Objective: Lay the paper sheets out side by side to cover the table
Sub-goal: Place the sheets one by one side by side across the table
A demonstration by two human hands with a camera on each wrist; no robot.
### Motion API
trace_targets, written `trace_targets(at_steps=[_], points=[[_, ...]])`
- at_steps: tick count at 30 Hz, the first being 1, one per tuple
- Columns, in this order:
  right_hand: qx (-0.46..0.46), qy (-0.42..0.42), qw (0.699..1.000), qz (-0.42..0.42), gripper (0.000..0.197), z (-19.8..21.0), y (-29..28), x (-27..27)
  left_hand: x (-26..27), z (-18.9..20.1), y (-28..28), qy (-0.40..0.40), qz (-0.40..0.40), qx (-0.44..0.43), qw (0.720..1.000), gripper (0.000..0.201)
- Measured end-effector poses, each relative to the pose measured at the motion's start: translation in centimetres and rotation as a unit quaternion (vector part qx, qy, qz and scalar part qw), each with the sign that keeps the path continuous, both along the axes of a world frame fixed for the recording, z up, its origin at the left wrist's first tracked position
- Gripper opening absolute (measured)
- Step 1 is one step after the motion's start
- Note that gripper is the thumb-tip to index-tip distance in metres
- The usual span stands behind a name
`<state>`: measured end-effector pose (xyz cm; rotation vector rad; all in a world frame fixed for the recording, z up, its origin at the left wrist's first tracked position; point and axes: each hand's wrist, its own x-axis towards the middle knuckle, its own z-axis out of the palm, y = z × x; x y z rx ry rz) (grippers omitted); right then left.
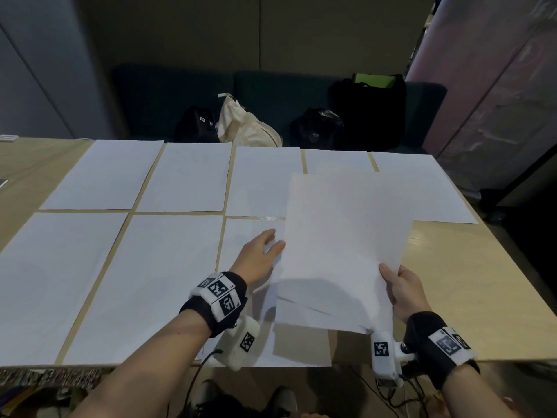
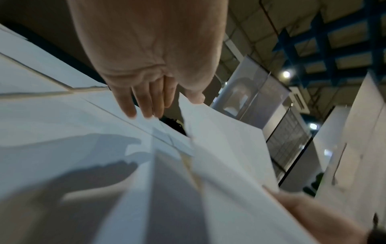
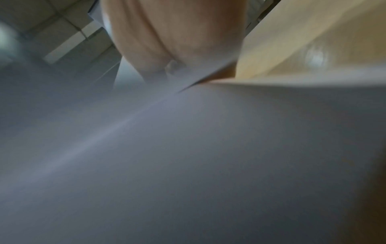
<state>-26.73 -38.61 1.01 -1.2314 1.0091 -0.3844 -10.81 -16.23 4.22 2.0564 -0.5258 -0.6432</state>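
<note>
Several white sheets [image 1: 187,176] lie side by side in two rows on the wooden table [image 1: 467,282]; the front row's third sheet [image 1: 241,236] is partly covered. My right hand [image 1: 401,285] grips a stack of paper [image 1: 340,251] by its lower right edge, thumb on top, above the table's right half. My left hand [image 1: 265,251] reaches its straight fingers to the stack's left edge. In the left wrist view the left hand [image 2: 146,99] has its thumb against the stack [image 2: 225,148]. The right wrist view shows the stack [image 3: 188,165] blurred under the right hand [image 3: 167,41].
Bare wood shows at the front right corner of the table. Behind the far edge a dark sofa [image 1: 168,95] holds black bags [image 1: 370,113] and a beige tote [image 1: 244,125]. A panel wall [image 1: 497,116] stands at the right. Cables [image 1: 391,393] hang below the front edge.
</note>
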Motion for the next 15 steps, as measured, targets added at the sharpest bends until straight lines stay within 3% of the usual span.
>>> trace_targets(at_steps=[2,6,11,15], points=[[0.014,-0.002,0.999,0.040,0.013,0.2,0.2,-0.2,-0.3,0.8,-1.1,0.047,0.020,-0.031,0.998,0.049],[0.001,0.014,0.997,0.071,0.016,0.4,0.1,-0.5,-0.6,1.0,-2.3,0.050,0.055,-0.062,0.995,0.028],[-0.070,0.093,0.992,0.057,0.025,0.5,-1.3,-1.8,-1.8,1.3,-3.4,0.071,0.048,-0.091,0.992,0.017],[-0.136,0.144,0.980,-0.017,0.023,1.1,-3.9,-3.2,-2.3,1.2,-3.9,0.086,0.067,-0.102,0.989,0.015]])
